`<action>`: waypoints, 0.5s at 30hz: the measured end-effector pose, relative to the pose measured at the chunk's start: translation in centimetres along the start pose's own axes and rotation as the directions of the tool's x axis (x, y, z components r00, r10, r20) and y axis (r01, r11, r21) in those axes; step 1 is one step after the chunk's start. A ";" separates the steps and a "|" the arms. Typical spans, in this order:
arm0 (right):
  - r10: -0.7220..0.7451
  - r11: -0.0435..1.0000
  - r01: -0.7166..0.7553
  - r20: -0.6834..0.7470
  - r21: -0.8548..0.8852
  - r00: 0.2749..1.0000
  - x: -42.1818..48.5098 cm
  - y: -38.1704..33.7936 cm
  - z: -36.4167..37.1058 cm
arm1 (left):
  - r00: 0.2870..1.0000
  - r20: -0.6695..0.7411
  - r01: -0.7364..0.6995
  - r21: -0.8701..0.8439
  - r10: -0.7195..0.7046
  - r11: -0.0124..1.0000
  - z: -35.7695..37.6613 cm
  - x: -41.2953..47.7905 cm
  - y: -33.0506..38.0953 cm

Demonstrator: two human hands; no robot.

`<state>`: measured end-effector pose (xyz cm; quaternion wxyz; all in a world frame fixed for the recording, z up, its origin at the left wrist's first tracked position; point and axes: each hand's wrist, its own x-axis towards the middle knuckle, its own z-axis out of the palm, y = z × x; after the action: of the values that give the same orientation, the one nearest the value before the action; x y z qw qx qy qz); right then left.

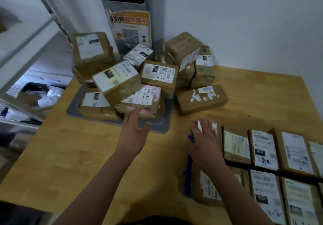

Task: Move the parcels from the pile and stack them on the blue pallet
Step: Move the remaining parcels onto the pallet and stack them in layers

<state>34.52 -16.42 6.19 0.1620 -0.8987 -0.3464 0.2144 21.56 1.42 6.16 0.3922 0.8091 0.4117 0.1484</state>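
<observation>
A pile of brown cardboard parcels (157,74) with white labels is heaped at the back of the wooden table, partly on a grey mat (162,125). My left hand (134,130) stretches toward a pink-edged parcel (148,100) at the pile's front, fingers apart, its fingertips at the parcel's lower edge. My right hand (204,142) lies flat, fingers spread, on a parcel (214,128) at the left end of the rows laid on the blue pallet (189,170). Only the pallet's left edge shows; several parcels (265,151) cover the rest.
The wooden table (87,163) has bare surface at the front left. A long flat parcel (201,98) lies alone right of the pile. White walls and a poster (131,30) stand behind. Shelving with bags (35,95) is on the left.
</observation>
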 end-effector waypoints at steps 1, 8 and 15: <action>0.003 1.000 -0.003 0.007 0.010 1.000 0.3 -1.4 0.2 | 1.000 0.005 -0.003 -0.010 0.003 1.000 -1.2 0.4 -0.6; -0.032 0.990 0.044 -0.087 0.137 0.996 2.1 -11.4 2.7 | 0.997 0.009 -0.076 -0.099 0.078 0.992 -8.7 2.0 -4.8; -0.051 0.988 0.065 -0.102 0.142 0.994 3.3 -19.6 5.0 | 0.999 -0.001 -0.054 -0.154 0.054 0.987 -14.1 2.6 -9.8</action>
<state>23.42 0.47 9.63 0.2501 -0.8834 -0.3476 0.1900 9.82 14.14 7.67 0.4501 0.7875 0.3762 0.1890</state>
